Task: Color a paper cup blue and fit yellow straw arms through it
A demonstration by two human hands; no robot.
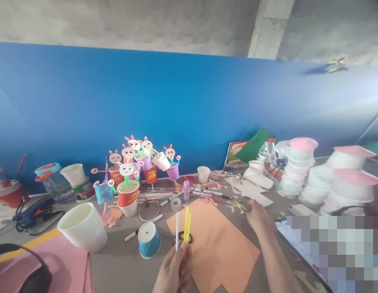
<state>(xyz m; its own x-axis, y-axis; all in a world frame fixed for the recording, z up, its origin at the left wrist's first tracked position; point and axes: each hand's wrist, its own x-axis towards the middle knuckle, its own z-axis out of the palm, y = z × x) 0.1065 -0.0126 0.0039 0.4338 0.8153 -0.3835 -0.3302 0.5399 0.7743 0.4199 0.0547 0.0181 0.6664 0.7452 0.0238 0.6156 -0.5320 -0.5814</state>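
Note:
My left hand (176, 268) is closed around yellow straws (187, 226) and one pale blue straw (177, 232), all pointing upward. Over to the right, my right hand (259, 217) is pinched at the end of a thin yellow straw (240, 205), just above the scraps on the table. Below and between the hands lies a sheet of orange paper (219, 244). Left of my left hand, a blue-painted paper cup (149, 241) stands upside down with a small hole in its base. The black handle rings of scissors (186, 237) show partly behind the straws.
Rabbit figures on paper cups (127, 195) stand at the back left. Stacked white cups (82, 228), pink paper (63, 260) and a blue glue gun (33, 213) lie left. Pens, tape (175, 203) and paper scraps cover the middle. Pink-topped cup stacks (298, 167) stand right.

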